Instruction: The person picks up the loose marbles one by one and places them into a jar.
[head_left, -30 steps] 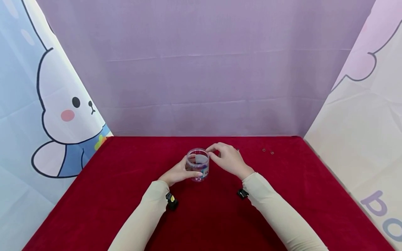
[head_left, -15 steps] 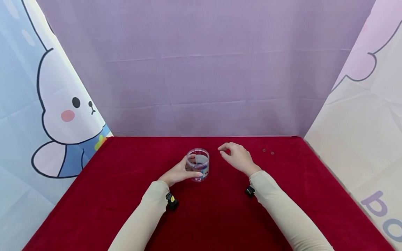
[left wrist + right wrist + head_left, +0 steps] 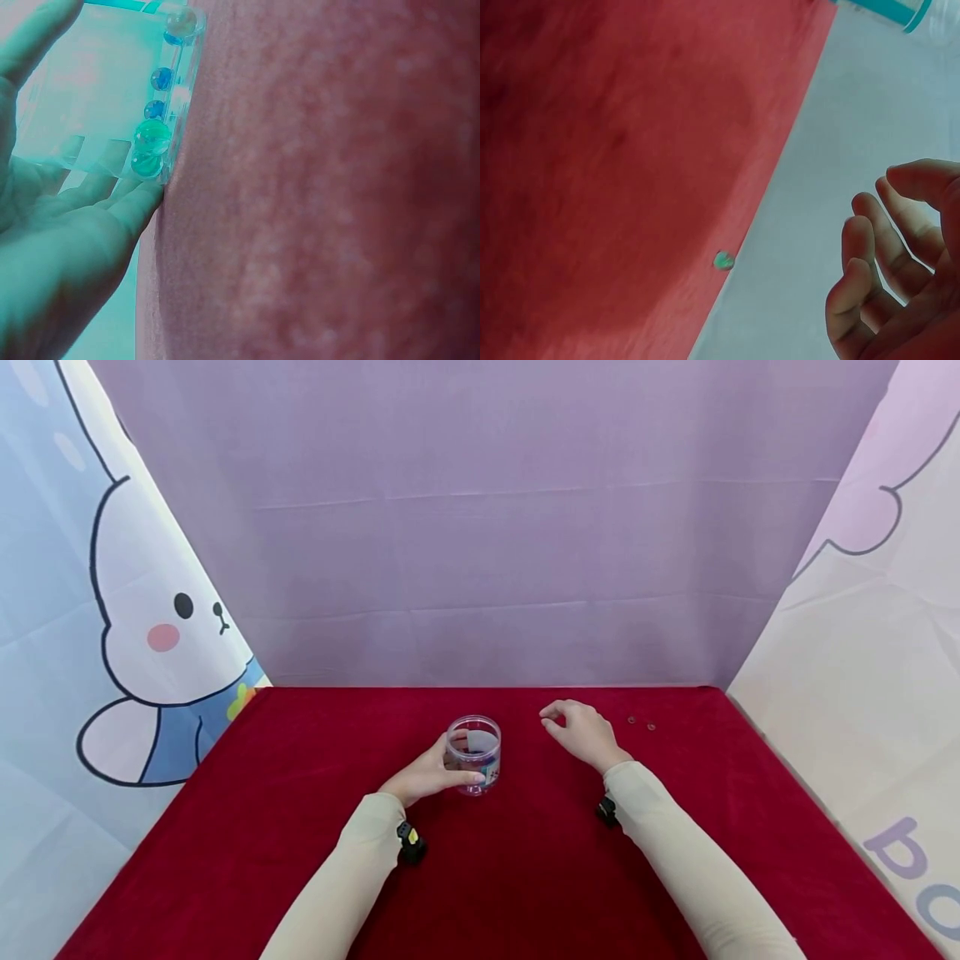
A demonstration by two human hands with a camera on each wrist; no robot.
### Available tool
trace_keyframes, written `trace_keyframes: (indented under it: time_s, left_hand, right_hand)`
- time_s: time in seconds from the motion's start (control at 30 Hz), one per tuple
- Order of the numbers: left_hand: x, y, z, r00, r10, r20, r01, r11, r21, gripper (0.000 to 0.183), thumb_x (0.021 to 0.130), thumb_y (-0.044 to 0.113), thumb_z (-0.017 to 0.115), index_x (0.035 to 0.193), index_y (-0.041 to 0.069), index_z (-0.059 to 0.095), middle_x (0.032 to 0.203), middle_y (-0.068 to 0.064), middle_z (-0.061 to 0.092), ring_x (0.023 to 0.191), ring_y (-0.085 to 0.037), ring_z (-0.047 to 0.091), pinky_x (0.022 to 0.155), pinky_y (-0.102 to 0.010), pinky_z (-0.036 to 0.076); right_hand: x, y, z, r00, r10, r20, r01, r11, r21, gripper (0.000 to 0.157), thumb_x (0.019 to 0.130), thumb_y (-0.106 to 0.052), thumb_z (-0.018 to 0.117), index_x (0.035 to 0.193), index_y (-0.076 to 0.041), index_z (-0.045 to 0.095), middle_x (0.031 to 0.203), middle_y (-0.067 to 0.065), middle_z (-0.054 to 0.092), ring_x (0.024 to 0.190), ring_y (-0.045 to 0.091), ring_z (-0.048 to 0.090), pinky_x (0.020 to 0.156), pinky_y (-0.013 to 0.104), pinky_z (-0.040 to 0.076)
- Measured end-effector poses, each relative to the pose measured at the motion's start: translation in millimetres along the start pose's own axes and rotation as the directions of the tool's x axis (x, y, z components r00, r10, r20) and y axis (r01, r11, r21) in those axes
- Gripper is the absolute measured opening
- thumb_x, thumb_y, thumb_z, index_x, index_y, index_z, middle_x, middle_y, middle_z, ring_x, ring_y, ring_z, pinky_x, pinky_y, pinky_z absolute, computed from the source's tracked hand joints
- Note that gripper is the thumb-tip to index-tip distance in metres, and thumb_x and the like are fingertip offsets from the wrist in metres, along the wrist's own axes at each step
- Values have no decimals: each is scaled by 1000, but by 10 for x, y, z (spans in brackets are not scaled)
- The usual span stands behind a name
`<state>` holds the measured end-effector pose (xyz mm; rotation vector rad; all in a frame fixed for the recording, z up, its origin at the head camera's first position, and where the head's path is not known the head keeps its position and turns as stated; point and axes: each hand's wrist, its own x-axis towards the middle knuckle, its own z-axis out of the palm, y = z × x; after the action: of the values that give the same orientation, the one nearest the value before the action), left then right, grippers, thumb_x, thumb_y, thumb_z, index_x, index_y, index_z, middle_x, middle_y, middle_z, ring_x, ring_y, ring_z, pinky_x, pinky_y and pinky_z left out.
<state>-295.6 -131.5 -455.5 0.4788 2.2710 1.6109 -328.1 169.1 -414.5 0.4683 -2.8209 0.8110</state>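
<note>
A clear plastic jar [image 3: 474, 743] without a lid stands upright on the red cloth, its label facing front right. My left hand [image 3: 427, 774] grips the jar's side, thumb in front and fingers behind. Several blue and green glass marbles [image 3: 152, 136] lie at the bottom of the jar in the left wrist view. To the right of the jar my right hand [image 3: 585, 735] hovers over the cloth, fingers loosely bent and holding nothing. A green marble [image 3: 723, 260] rests on the cloth near that hand in the right wrist view.
Two small marbles, a left one [image 3: 632, 720] and a right one [image 3: 651, 727], lie on the red cloth [image 3: 495, 893] at the back right. A lilac curtain [image 3: 480, 527] rises behind the table. Printed cloth panels [image 3: 862, 693] flank both sides.
My right hand has drawn away from the jar's rim and moved right across the cloth. My left hand and the jar have stayed in place.
</note>
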Motion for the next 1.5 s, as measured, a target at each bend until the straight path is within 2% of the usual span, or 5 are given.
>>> trace_keyframes:
  time_s: [0.23,0.43,0.67,1.1,1.5]
  left_hand:
    - [1,-2,-3,1000,-16,-6,16,1000,0,90,85,35,82,154,20,27,140,-5,51,131,-26,46,105,-50,42]
    - [-6,12,3,1000,-20,-3,20,1000,-3,90,85,34,82,154,21,27,140,-6,51,131,-27,46,104,-50,42]
    - [-3,15,-11,1000,-12,0,12,1000,-7,91,86,33,82,155,18,25,139,-7,51,130,-29,47,103,-49,44]
    - [-8,20,2,1000,-17,-2,17,1000,-8,90,86,33,81,155,19,25,140,-7,50,131,-29,46,103,-50,44]
    - [-10,10,7,1000,-20,-3,20,1000,-5,88,87,32,81,155,20,26,140,-6,49,131,-28,46,103,-49,44]
  right_hand:
    - [41,121,-24,999,38,31,-38,999,12,24,100,-27,64,121,-19,70,119,3,66,101,23,63,75,45,52]
    - [110,199,-64,994,96,46,-98,995,36,28,101,-26,60,126,-15,68,121,5,66,97,23,62,72,41,50]
    - [201,276,-92,987,150,63,-153,987,40,30,102,-25,58,128,-13,67,128,10,63,109,29,60,80,47,50]
    - [292,509,-32,958,261,121,-259,965,-30,31,100,-25,61,128,-12,66,132,13,61,116,33,57,90,56,45]
    - [317,557,53,931,329,161,-323,944,-62,37,100,-23,60,135,-12,61,132,13,61,115,30,59,89,53,46]
